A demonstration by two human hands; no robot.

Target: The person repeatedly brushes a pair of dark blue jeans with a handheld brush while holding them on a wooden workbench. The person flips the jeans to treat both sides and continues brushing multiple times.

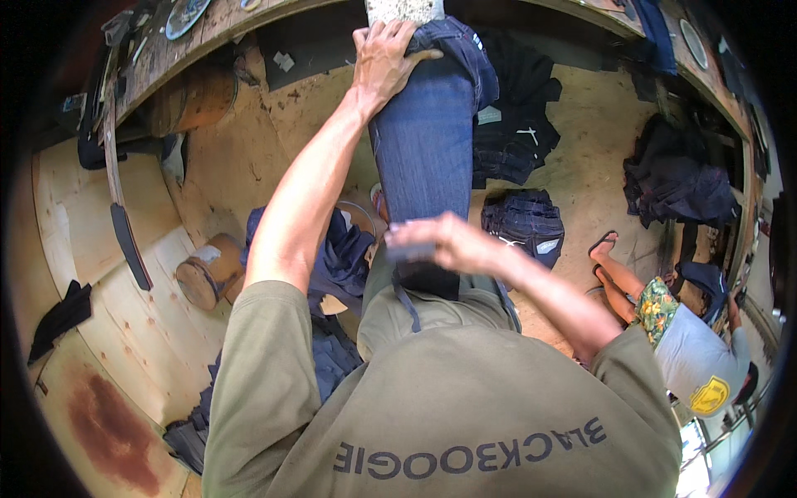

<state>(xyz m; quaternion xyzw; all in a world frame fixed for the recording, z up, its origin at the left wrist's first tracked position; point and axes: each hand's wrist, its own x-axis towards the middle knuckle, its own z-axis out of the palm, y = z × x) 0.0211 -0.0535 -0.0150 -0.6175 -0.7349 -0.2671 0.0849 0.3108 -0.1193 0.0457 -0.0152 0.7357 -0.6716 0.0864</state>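
Observation:
A pair of blue denim jeans (425,153) lies stretched along a narrow board (404,10), whose pale speckled end shows at the top. My left hand (386,62) grips the far end of the jeans, fingers bent over the cloth and thumb stretched to the right. Close to my body, my right hand (461,242) is closed around a dark flat block (411,251) at the near end of the denim. Motion smears this hand, so the block's exact kind does not show.
Folded jeans (523,222) and dark garments (515,108) lie on the floor to the right. Left are a wooden stool (212,270) and heaped denim (344,249). A wooden bench (274,18) curves across the far side. At right, another person (693,349) wears a grey shirt.

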